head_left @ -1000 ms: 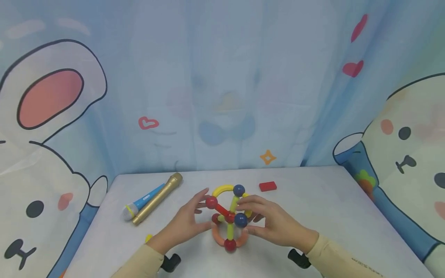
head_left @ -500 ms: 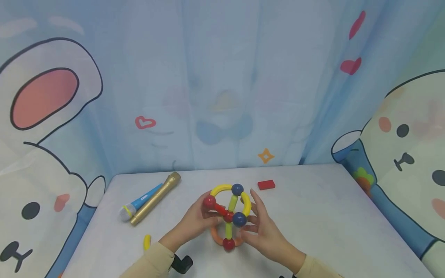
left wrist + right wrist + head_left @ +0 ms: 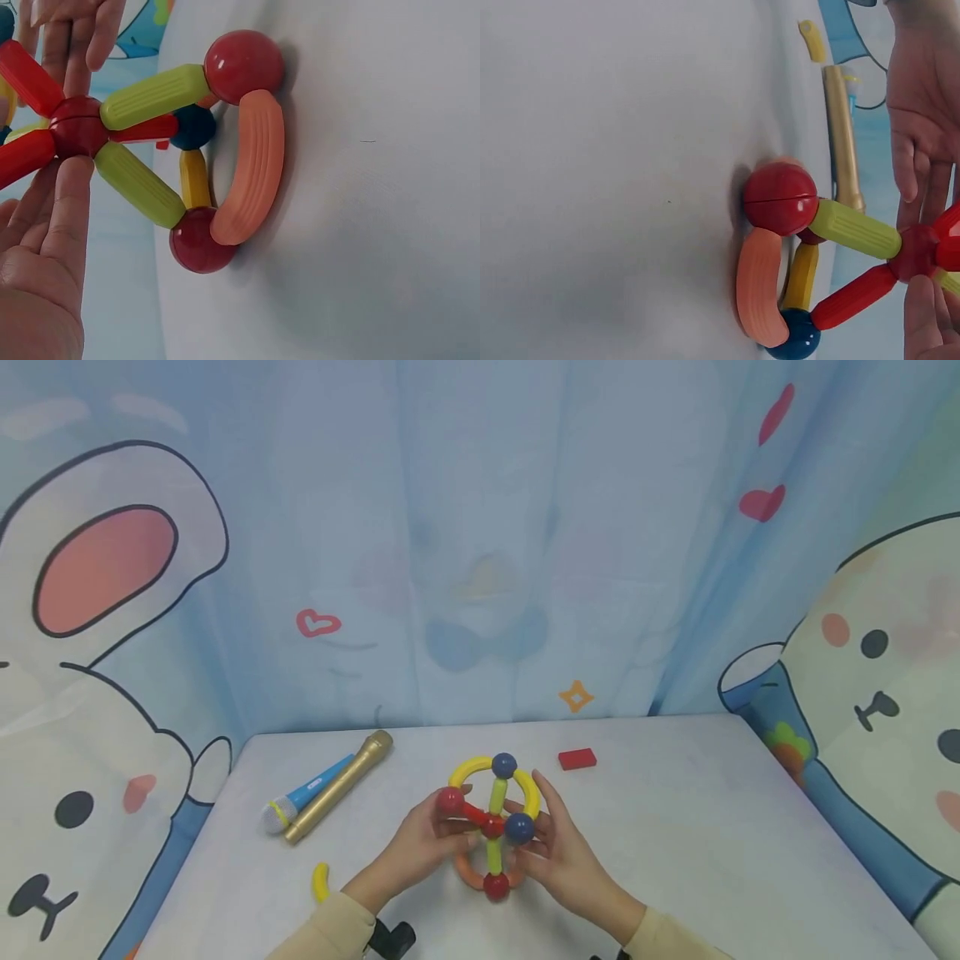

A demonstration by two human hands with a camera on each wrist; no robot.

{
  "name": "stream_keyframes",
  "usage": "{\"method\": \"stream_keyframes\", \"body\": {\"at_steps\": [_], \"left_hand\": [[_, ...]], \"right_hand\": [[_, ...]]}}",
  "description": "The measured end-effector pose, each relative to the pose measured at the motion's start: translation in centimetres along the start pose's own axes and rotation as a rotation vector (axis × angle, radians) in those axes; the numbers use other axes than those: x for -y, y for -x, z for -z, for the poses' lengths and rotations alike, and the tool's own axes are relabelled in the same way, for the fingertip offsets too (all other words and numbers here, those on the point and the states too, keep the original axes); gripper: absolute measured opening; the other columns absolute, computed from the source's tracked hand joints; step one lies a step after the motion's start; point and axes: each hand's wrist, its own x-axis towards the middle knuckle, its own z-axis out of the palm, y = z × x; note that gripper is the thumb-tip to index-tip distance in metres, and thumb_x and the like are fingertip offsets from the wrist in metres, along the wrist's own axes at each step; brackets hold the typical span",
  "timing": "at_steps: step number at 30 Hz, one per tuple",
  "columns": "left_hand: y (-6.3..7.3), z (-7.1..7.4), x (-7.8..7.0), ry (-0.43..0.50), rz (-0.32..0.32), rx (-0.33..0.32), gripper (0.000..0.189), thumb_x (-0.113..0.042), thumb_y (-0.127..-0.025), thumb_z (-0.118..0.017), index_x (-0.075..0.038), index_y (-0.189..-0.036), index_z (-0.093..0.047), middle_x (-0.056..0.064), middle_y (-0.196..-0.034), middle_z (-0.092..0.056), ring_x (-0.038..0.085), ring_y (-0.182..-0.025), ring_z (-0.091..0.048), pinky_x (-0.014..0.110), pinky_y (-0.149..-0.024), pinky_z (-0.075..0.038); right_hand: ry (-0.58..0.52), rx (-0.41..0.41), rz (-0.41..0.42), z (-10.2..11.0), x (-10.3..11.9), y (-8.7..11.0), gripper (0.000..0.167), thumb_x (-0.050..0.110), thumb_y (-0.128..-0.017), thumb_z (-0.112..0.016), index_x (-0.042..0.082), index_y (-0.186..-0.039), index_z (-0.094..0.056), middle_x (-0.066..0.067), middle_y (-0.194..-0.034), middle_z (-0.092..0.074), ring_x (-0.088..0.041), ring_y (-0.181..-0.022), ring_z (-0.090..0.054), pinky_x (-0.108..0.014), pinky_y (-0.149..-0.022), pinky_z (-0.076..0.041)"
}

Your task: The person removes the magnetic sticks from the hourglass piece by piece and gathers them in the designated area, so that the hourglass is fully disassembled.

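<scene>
A ball-and-stick building toy (image 3: 492, 827) stands upright on the table between both hands. A red centre ball (image 3: 75, 127) joins its red and lime-green sticks. Yellow curved sticks link blue balls above, and an orange curved stick (image 3: 259, 176) joins red balls resting on the table. My left hand (image 3: 416, 847) holds the toy's left side, its thumb at the centre ball. On the other side, my right hand (image 3: 573, 864) grips with thumb and fingers near the centre; its index finger extends upward beside a yellow curve. The toy partly hides fingers of both hands.
A gold microphone (image 3: 339, 789) and a blue microphone (image 3: 318, 783) lie at the left back. One loose yellow curved stick (image 3: 320, 882) is near the left forearm. A red block (image 3: 577, 759) lies behind the right hand. A printed curtain (image 3: 480, 527) hangs behind the table.
Both hands have closed in around the toy's middle. The right hand has turned, with its fingers now pointing more upward. The toy's upper part has shifted slightly left.
</scene>
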Motion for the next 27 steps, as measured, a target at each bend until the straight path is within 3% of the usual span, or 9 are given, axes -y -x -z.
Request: {"method": "stream_keyframes", "body": {"at_steps": [6,13,20,27], "left_hand": [[0.1,-0.1,0.5,-0.027,-0.003,0.021,0.057,-0.007,-0.089,-0.074,-0.012,-0.142,-0.052,0.008,-0.129,-0.063,0.025,-0.112,-0.065,0.031,-0.092,-0.053],[0.4,-0.2,0.7,-0.024,-0.003,0.016,0.055,-0.005,-0.089,-0.073,-0.013,-0.14,-0.054,0.002,-0.127,-0.065,0.024,-0.112,-0.065,0.028,-0.091,-0.053],[0.8,-0.7,0.9,0.003,0.017,-0.013,0.056,-0.007,-0.09,-0.073,-0.013,-0.142,-0.052,0.002,-0.131,-0.062,0.022,-0.116,-0.063,0.028,-0.093,-0.051],[1.1,-0.9,0.7,0.001,0.011,-0.028,0.06,-0.008,-0.089,-0.073,-0.007,-0.144,-0.049,0.005,-0.131,-0.063,0.023,-0.119,-0.061,0.028,-0.095,-0.05]], "right_hand": [[-0.019,-0.014,-0.049,-0.4,0.0,0.2,0.107,-0.006,-0.085,-0.073,0.028,-0.159,-0.003,-0.013,-0.15,-0.047,-0.034,-0.125,-0.055,-0.038,-0.092,-0.053],[-0.076,0.013,-0.073,-1.1,-0.2,1.0,0.103,-0.002,-0.087,-0.071,0.017,-0.159,0.0,-0.021,-0.148,-0.044,-0.04,-0.13,-0.049,-0.041,-0.094,-0.052],[-0.064,-0.005,-0.013,-1.1,-0.7,0.3,0.097,-0.007,-0.086,-0.069,0.02,-0.158,-0.009,-0.013,-0.148,-0.045,-0.035,-0.131,-0.049,-0.039,-0.097,-0.05],[-0.077,-0.021,0.017,-0.9,-1.1,-0.4,0.088,-0.008,-0.088,-0.067,0.019,-0.157,-0.019,-0.009,-0.142,-0.054,-0.03,-0.127,-0.053,-0.036,-0.099,-0.048]]}}
